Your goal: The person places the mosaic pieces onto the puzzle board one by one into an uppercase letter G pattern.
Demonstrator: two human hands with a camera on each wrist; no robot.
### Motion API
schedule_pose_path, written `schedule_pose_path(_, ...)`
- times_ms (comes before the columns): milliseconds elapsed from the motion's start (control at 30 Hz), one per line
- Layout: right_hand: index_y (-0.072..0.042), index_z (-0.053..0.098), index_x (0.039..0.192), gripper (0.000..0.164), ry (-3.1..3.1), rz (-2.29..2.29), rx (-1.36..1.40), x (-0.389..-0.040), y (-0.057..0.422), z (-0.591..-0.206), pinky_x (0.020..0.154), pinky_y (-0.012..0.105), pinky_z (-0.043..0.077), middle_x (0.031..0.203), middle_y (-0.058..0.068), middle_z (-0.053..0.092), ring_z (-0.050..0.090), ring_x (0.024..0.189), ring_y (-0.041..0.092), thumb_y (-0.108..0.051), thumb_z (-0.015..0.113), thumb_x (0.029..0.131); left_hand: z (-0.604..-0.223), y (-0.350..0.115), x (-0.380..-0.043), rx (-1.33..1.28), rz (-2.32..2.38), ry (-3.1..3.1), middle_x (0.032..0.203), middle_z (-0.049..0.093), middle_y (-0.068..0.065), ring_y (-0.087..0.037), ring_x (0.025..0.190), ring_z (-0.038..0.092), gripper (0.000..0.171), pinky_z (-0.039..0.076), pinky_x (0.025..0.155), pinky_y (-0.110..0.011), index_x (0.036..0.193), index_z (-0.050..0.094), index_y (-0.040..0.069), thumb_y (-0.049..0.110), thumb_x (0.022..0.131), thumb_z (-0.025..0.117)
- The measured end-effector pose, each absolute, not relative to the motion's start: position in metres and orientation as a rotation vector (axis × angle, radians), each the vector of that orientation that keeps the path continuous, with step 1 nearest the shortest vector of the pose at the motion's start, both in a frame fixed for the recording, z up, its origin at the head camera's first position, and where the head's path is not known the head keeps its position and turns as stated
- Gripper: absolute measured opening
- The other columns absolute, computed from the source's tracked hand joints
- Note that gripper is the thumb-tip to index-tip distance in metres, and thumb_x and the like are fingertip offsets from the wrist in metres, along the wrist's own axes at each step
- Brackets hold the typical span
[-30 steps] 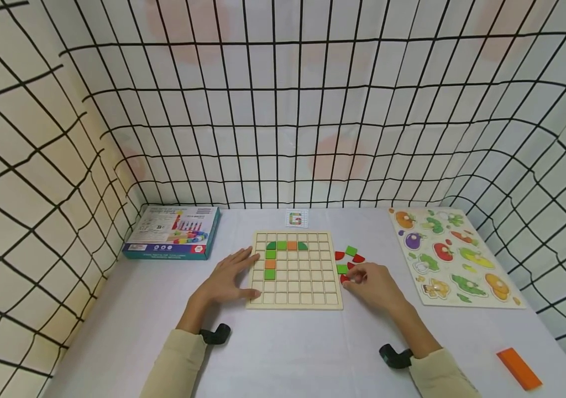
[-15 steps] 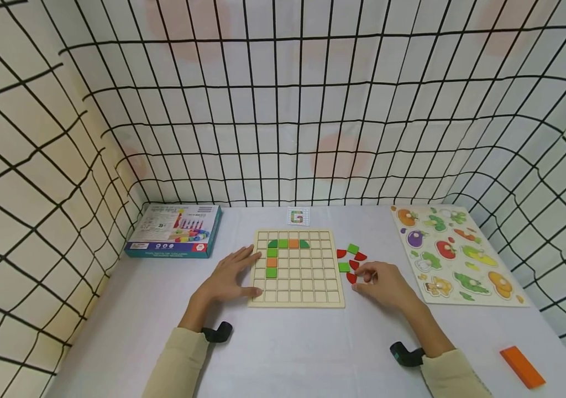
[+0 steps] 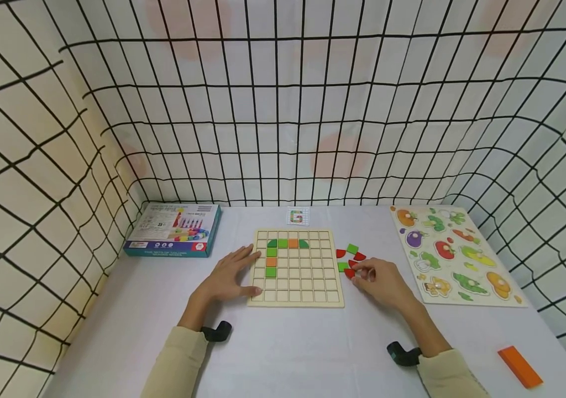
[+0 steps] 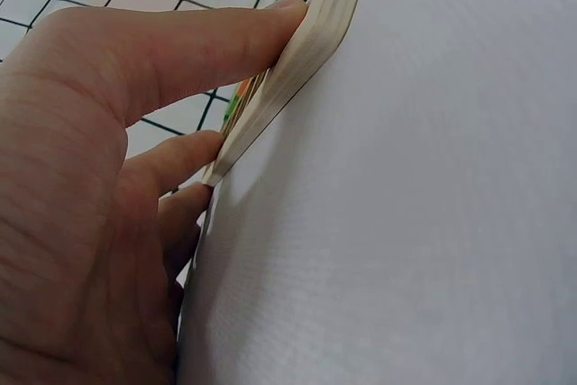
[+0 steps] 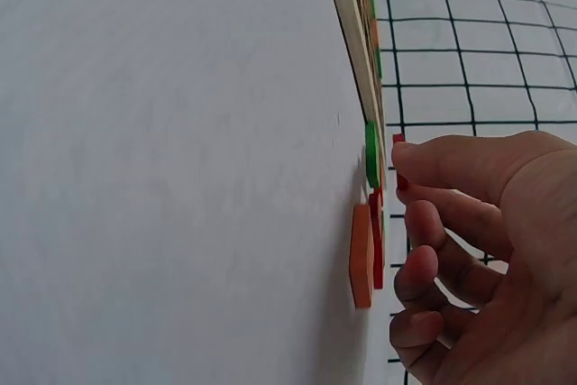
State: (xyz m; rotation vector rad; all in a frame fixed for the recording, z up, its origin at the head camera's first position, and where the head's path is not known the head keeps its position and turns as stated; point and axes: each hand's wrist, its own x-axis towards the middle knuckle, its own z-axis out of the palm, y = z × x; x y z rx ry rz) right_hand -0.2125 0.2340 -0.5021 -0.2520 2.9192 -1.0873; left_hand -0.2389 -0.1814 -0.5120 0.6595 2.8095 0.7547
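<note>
A wooden grid board [image 3: 308,283] lies in the middle of the table in the head view. Green and orange squares [image 3: 271,262] and dark green quarter-round pieces [image 3: 304,244] sit in its upper left cells. My left hand [image 3: 225,276] rests spread on its left edge, the thumb on the board near the front corner. Right of the board lie loose red quarter-round pieces [image 3: 341,254] and green squares [image 3: 352,249]. Among them my right hand [image 3: 380,281] pinches a red piece [image 5: 398,138] between thumb and index finger, mostly hidden by the fingertips in the right wrist view.
A small card with a coloured G [image 3: 298,216] lies behind the board. At the back left is a flat box [image 3: 172,230]; on the right, a vegetable picture board [image 3: 454,257]. An orange block [image 3: 519,367] lies front right. Black netting [image 3: 283,110] surrounds the table.
My right thumb and index finger have come together on a red piece and moved slightly toward the board. My left hand stays on the board's edge.
</note>
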Motion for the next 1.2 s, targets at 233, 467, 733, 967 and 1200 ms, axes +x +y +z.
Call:
schedule_pose_path(233,-0.007,0.077,0.114,0.026,2.891,-1.149,-0.278,-0.214,0.215,-0.501,0.061,0.023,0.041,0.083,-0.001,0.06,0.051,0.074,0.016,-0.017,0.077,0.09,-0.511,-0.179,-0.239,0.649,0.752,2.815,0.173,0.023,-0.006,-0.034,0.16,0.017,0.094,0.016,0.126,-0.066,0.161,0.039,0.021,0.058,0.081,0.073)
schedule_pose_path(467,-0.013,0.078,0.113,0.024,2.848,-1.167,-0.321,-0.21,0.182,-0.489,0.057,0.023,0.039,0.081,-0.003,0.06,0.051,0.068,0.014,-0.019,0.079,0.089,-0.512,-0.178,-0.239,0.633,0.704,2.825,0.173,0.021,-0.003,-0.031,0.161,0.016,0.094,0.016,0.126,-0.064,0.161,0.037,0.024,0.06,0.082,0.071)
schedule_pose_path(733,-0.015,0.079,0.11,0.021,2.767,-1.226,-0.504,-0.21,0.137,-0.483,0.053,0.02,0.037,0.078,-0.006,0.06,0.048,0.061,0.01,-0.018,0.079,0.09,-0.511,-0.177,-0.239,0.628,0.724,2.816,0.173,0.021,-0.004,-0.032,0.161,0.015,0.094,0.014,0.127,-0.064,0.161,0.037,0.023,0.06,0.082,0.071)
schedule_pose_path(967,-0.014,0.079,0.107,0.018,2.726,-1.225,-0.599,-0.213,0.109,-0.493,0.052,0.019,0.037,0.075,-0.007,0.059,0.047,0.059,0.007,-0.018,0.078,0.09,-0.514,-0.177,-0.242,0.61,0.703,2.81,0.174,0.019,-0.001,-0.03,0.162,0.013,0.094,0.013,0.127,-0.064,0.162,0.035,0.027,0.062,0.082,0.069)
schedule_pose_path(1200,-0.014,0.079,0.108,0.019,2.697,-1.233,-0.635,-0.213,0.09,-0.495,0.054,0.019,0.038,0.075,-0.005,0.058,0.05,0.063,0.009,-0.015,0.078,0.089,-0.513,-0.177,-0.242,0.596,0.711,2.813,0.174,0.019,-0.001,-0.03,0.162,0.013,0.094,0.013,0.127,-0.064,0.162,0.036,0.028,0.062,0.081,0.071)
